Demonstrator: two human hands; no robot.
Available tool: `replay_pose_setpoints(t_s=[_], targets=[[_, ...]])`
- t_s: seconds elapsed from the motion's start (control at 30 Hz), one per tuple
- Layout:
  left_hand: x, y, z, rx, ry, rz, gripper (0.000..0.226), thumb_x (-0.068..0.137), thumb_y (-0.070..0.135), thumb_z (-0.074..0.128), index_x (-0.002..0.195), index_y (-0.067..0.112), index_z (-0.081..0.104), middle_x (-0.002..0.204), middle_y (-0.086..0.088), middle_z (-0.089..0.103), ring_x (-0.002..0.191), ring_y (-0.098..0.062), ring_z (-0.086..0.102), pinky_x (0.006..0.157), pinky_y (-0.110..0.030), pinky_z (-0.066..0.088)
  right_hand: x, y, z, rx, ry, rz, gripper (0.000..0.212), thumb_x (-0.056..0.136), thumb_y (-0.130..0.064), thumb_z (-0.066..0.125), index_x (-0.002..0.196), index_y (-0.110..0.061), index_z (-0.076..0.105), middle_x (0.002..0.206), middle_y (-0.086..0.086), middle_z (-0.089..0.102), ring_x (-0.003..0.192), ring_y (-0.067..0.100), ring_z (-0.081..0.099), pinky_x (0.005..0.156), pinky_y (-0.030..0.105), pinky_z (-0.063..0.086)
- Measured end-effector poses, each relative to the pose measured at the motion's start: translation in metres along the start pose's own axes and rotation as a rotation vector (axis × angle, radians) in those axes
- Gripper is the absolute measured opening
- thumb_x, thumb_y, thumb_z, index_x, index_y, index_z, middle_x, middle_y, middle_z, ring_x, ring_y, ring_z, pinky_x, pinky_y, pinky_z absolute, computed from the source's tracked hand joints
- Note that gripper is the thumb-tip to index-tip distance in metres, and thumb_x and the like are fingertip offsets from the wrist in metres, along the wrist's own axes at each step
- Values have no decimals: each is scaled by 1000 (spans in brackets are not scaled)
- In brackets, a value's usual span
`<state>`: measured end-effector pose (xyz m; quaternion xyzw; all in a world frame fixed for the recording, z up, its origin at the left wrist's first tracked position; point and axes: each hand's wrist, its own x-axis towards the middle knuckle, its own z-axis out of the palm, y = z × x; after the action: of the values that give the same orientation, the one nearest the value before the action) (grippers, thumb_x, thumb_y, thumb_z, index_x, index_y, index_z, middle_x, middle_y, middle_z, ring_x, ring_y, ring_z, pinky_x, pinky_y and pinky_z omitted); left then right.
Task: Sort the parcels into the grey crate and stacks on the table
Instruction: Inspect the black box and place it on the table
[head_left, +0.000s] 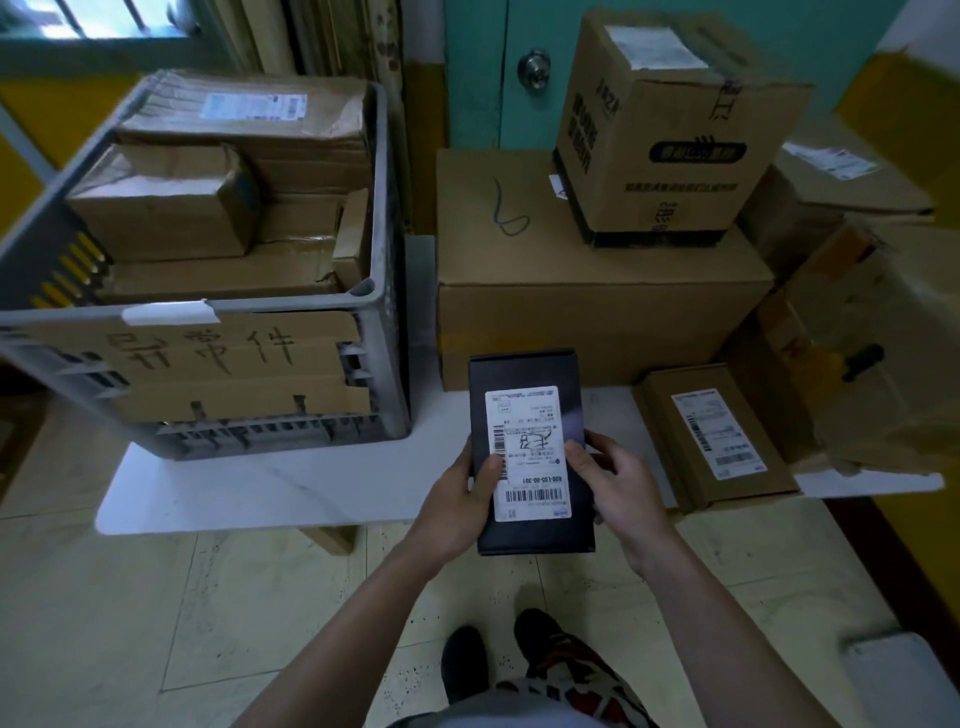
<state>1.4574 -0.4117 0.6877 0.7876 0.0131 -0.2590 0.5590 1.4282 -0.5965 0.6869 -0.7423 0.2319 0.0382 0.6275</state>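
A: Head view first: what do you have nearest you?

B: Your two shoes (511, 660) on the pale tiled floor (156, 597), and above them both your forearms reaching forward. Your left hand (462, 499) and right hand (615, 483) are both closed around the black parcel (530, 452), left thumb lying on its white shipping label (530, 452), right fingers wrapped over its right edge.

A: Where is that parcel sitting?

B: You hold it lengthwise, its near end hanging out past the front edge of the white table (311, 483), its far end over the tabletop. I cannot tell whether it touches the table.

A: And beside it?

B: Just to your right lies a flat brown parcel (717, 436) with its own label, resting on the table near the front edge. Behind your parcel stands a large cardboard box (587, 291), with a hand-drawn mark on its lid, and a taller printed box (670, 130) sits on top of it toward the right. More cartons (852, 249) pile up further right.

A: The crate?

B: The grey crate (384, 249) is on the left part of the table, well apart from your hands. A cardboard sign (228, 364) with handwritten characters is fixed across its front, and brown parcels (208, 208) fill it close to the rim. Beyond, you see a teal door (488, 88) with a round knob.
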Motion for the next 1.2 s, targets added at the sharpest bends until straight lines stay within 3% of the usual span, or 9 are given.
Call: replay_pose_setpoints(t_s=[0.1,0.2,0.3,0.53,0.63,0.77,0.9,1.03,1.2], targets=[[4,-1,1,-29,27,-14,44,104,49,37,146,36,41,126,10,63,110,-10,61,84,-19,46,0,-2,-1,-11,-19,0,54,80,-53,65,129,-32,54,112,-7,66,100,15,65,68,27,47],[9,-2,1,-80,67,-15,43,103,49,40,143,34,46,118,13,67,106,-7,64,92,-27,52,1,-2,-4,-43,-23,-3,45,89,-38,68,131,-33,53,112,-14,63,101,13,63,74,34,55],[14,-2,3,-103,74,-13,41,103,49,41,140,35,50,111,18,67,104,-6,65,93,-29,54,3,-3,-6,-73,3,-13,49,88,-40,69,134,-31,55,115,-13,64,103,15,64,86,45,58],[25,5,14,-150,42,-41,39,103,49,41,135,32,55,114,14,71,102,-7,68,92,-32,56,7,-3,-16,-99,63,-36,45,87,-42,69,129,-32,57,113,-16,63,106,9,60,91,40,56],[29,8,19,-176,26,-62,41,102,51,42,135,31,56,117,11,71,102,-8,69,94,-39,57,7,-1,-21,-99,69,-23,46,85,-46,71,128,-35,59,112,-12,65,105,10,63,88,42,58],[36,17,27,-218,-12,-109,37,101,48,47,132,29,50,115,3,69,98,-14,70,80,-37,61,7,1,-32,-108,114,-16,44,89,-39,69,131,-31,58,113,-6,66,103,12,64,85,42,59],[41,22,40,-221,-65,-137,38,99,47,51,131,27,45,113,-2,68,100,-23,70,89,-58,55,3,3,-45,-112,160,-10,42,92,-32,66,133,-26,56,107,-8,66,95,7,65,76,30,60],[46,29,53,-231,-118,-156,37,100,43,52,132,26,42,112,-1,68,97,-19,71,86,-51,59,2,5,-57,-157,231,6,45,94,-28,64,137,-19,54,96,-16,60,84,-2,61,60,14,53],[52,35,66,-244,-166,-155,35,100,40,56,130,27,44,107,-1,71,94,-23,73,86,-53,58,0,7,-70,-201,284,11,44,95,-27,64,137,-19,54,93,-24,53,81,-7,54,56,10,47]])
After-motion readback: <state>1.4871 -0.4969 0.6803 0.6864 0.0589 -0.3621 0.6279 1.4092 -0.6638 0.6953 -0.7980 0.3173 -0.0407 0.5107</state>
